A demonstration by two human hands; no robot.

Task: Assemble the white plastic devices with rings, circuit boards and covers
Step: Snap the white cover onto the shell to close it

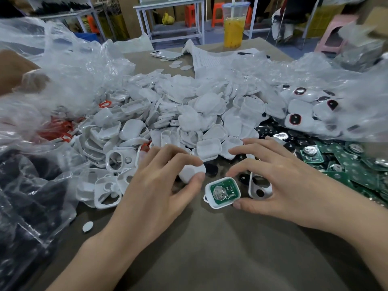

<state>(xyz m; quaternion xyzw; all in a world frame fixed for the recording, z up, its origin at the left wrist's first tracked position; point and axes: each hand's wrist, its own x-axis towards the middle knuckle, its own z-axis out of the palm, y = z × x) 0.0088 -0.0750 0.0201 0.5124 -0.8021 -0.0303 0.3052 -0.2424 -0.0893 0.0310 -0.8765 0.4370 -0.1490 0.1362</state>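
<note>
My left hand (159,181) pinches a white plastic cover (192,172) between thumb and fingers, just left of a white shell (222,193) that lies on the table with a green circuit board and a coin cell inside it. My right hand (279,181) has its thumb against that shell's right edge and its fingers curled over a white frame (259,189) with a black button. A heap of white shells and covers (168,122) lies behind both hands. Green circuit boards (344,164) are piled at the right. Red rings (56,129) show at the left under plastic.
Finished white devices with black buttons (302,110) sit in a clear bag at the right. Black round pads (212,169) lie between my hands. Clear plastic bags (52,70) crowd the left. A phone (165,54), papers and a drink cup (234,26) stand farther back.
</note>
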